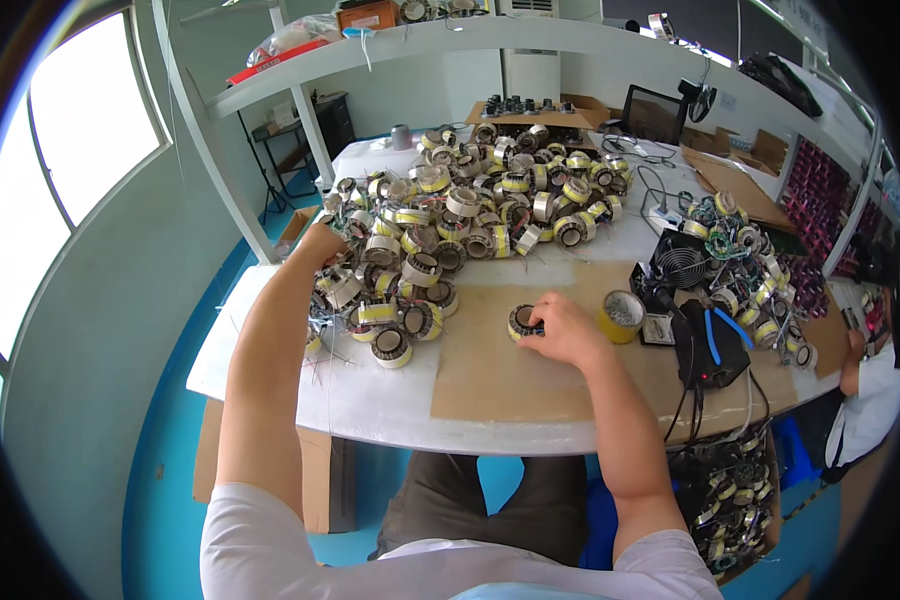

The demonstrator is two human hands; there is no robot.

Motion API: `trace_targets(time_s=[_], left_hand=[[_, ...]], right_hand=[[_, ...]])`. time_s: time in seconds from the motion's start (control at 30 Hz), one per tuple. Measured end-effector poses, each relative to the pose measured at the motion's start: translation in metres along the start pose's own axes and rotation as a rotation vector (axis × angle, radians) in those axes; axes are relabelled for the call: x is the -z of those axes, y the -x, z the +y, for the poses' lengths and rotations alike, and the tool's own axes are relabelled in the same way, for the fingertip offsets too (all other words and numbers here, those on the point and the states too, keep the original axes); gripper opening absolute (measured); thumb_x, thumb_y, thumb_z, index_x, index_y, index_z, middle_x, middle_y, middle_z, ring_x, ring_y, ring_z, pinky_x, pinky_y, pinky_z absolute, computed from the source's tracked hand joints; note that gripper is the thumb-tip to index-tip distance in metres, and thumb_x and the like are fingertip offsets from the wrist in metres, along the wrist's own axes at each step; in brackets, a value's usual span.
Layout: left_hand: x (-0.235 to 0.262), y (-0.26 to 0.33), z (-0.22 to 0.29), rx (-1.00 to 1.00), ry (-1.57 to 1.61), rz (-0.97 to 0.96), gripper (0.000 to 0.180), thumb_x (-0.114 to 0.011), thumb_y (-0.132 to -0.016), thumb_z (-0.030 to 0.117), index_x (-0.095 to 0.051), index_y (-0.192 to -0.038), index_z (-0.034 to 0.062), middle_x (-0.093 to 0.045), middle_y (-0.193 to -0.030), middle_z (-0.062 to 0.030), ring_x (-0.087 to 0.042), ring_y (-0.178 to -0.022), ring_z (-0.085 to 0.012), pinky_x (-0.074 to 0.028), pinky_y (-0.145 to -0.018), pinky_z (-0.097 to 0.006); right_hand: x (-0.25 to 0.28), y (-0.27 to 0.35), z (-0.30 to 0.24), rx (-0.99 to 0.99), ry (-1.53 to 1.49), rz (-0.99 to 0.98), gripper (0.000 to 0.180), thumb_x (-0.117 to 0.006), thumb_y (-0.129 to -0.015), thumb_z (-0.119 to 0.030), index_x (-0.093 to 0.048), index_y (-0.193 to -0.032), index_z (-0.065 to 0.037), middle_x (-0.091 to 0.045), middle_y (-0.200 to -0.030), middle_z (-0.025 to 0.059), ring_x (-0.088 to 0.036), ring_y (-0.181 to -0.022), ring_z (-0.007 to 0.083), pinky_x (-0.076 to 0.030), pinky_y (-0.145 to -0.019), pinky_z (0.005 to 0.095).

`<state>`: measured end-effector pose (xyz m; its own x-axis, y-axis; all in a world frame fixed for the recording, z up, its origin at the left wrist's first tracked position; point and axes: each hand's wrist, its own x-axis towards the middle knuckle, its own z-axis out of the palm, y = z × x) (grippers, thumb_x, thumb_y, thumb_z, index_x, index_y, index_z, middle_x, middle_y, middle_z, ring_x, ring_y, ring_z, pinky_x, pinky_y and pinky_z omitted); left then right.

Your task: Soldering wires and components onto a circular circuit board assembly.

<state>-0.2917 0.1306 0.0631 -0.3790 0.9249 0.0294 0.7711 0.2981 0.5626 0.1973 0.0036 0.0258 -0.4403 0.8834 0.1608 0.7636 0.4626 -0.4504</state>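
A large heap of ring-shaped motor stators [462, 203], with pale bands, yellow tape and loose wires, covers the far and left part of the table. At the heap's left edge is my left hand [322, 243]; its fingertips are hidden among the parts, so I cannot see what they touch. Over the brown board [490, 385] in front of me, my right hand [567, 332] grips a single stator [521, 322] by its right side, fingers curled over the dark core. The stator rests on the board. Just right of that hand stands a yellow tub [621, 316] with greyish contents.
To the right are a black device with blue-handled tool [712, 340], a small fan [680, 262] and another pile of wired stators [760, 290]. A white shelf beam [450, 42] crosses above the table. A box of stators [740, 500] stands below; another person [865, 385] sits far right.
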Motion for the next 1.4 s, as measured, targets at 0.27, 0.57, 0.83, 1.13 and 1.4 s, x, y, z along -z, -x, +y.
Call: trace_targets(time_s=[0.27,0.57,0.83,1.13,1.4], left_hand=[[-0.005,0.002,0.013,0.199,0.237,0.046,0.021,-0.078,-0.060,0.002,-0.058,-0.055,0.0036,-0.061,-0.058,-0.0086,-0.057,-0.048,-0.0162,-0.043,-0.044,-0.030],[0.068,0.028,0.036,0.178,0.737,0.255,0.013,-0.076,-0.075,0.005,-0.065,-0.070,0.0017,-0.050,-0.060,-0.0001,-0.039,-0.045,-0.0079,-0.026,-0.040,-0.024],[0.088,0.142,0.100,-0.742,0.556,0.808,0.021,-0.077,-0.084,0.007,-0.078,-0.103,-0.0018,-0.059,-0.079,0.0017,-0.053,-0.072,-0.0044,-0.042,-0.062,-0.021],[0.024,0.243,0.166,-0.524,0.767,-0.037,0.016,-0.073,-0.092,0.012,-0.076,-0.084,-0.0018,-0.054,-0.062,0.0036,-0.038,-0.052,-0.0029,-0.025,-0.047,-0.022],[-0.058,0.261,0.190,-0.468,0.458,-0.482,0.020,-0.082,-0.082,0.019,-0.078,-0.083,-0.0011,-0.062,-0.059,0.0008,-0.046,-0.047,-0.0041,-0.034,-0.044,-0.021]], right_hand=[[-0.001,0.002,0.008,0.024,0.022,0.011,0.037,-0.085,-0.072,-0.031,-0.074,-0.094,-0.003,-0.065,-0.117,0.0127,-0.065,-0.106,0.0312,-0.053,-0.093,0.0400],[-0.002,0.001,0.004,0.052,0.049,0.017,0.037,-0.084,-0.074,-0.030,-0.074,-0.098,-0.004,-0.064,-0.119,0.0117,-0.065,-0.106,0.0311,-0.053,-0.093,0.0393],[0.006,0.001,0.003,-0.010,0.061,0.030,0.034,-0.084,-0.074,-0.028,-0.073,-0.094,-0.003,-0.065,-0.116,0.0118,-0.065,-0.104,0.0317,-0.054,-0.092,0.0392],[0.009,0.011,0.007,0.209,0.141,0.334,0.041,-0.080,-0.079,-0.038,-0.074,-0.100,-0.003,-0.066,-0.117,0.0141,-0.063,-0.108,0.0341,-0.050,-0.096,0.0435],[0.023,0.010,-0.005,0.270,-1.134,0.102,0.028,-0.059,-0.102,-0.022,-0.069,-0.122,-0.004,-0.072,-0.096,0.0033,-0.055,-0.063,0.0046,-0.043,-0.053,0.0190]])
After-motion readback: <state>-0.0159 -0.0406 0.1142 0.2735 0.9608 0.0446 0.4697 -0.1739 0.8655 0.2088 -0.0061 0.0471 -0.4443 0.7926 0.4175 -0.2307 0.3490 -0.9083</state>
